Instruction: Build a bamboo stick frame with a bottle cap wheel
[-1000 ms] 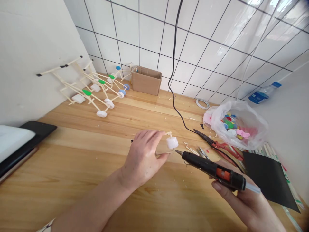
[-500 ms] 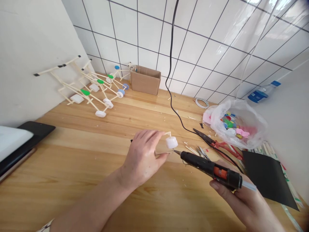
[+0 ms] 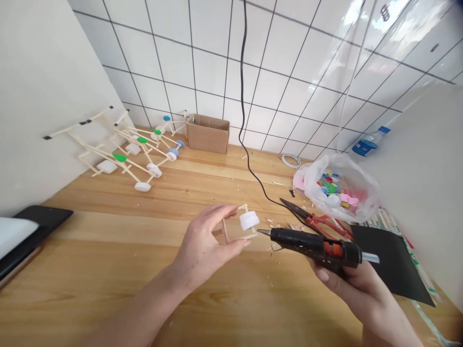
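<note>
Between thumb and fingers, my left hand (image 3: 206, 241) grips a small frame of thin wooden sticks (image 3: 224, 230). A white bottle cap (image 3: 249, 220) sits between the frame's two arms at its right end. My right hand (image 3: 356, 284) is wrapped round a black hot glue gun (image 3: 311, 245), with a clear glue stick (image 3: 370, 258) poking from its back. The gun's metal nozzle is at the lower stick joint beside the cap; whether it touches cannot be made out. My left palm hides part of the frame.
Several stick models with cap wheels (image 3: 142, 186) stand at the back left, beside a cardboard box (image 3: 208, 135). Red-handled pliers (image 3: 318, 220), a bag of colourful caps (image 3: 365, 193), a tape roll (image 3: 291, 161) and a black sheet (image 3: 390, 260) lie right. A black cord (image 3: 249, 166) crosses the table.
My left hand has turned the stick frame a little, showing more of its inside. The glue gun's nozzle stays near the lower joint, and the gun lies more level. The whole view has shifted slightly.
</note>
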{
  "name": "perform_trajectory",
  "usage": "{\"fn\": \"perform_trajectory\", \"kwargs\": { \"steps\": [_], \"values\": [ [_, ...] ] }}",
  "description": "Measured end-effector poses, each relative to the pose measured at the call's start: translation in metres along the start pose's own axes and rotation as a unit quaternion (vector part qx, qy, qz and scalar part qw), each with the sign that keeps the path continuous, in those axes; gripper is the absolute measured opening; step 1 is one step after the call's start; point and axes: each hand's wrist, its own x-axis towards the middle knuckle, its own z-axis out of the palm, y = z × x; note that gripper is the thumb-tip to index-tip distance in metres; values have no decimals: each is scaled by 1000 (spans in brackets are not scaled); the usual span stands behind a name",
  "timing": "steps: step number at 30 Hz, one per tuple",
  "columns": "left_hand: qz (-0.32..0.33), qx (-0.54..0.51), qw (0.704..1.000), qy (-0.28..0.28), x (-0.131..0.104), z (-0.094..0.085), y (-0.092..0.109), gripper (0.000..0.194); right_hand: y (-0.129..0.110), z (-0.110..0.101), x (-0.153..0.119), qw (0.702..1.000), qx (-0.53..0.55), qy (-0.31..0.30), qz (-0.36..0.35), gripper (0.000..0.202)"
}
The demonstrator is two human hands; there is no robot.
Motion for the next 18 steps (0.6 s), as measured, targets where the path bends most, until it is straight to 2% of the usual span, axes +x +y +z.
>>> {"fn": "perform_trajectory", "kwargs": {
  "steps": [3,6,10,13,18],
  "values": [
    [-91,-94,990,-53,3,-7,4,50,0,1,3,995,94,-16,17,23],
    [-129,-186,970,-83,5,-10,1,50,2,5,6,987,161,-22,-13,29],
    [-170,-352,909,-141,6,-8,-3,44,8,17,6,970,236,-25,-46,39],
    [-188,-411,873,-185,6,-8,-1,44,10,26,1,968,247,-33,-45,40],
    [-183,-452,847,-212,7,-9,1,36,6,32,-6,976,205,-46,-54,38]
  ]
}}
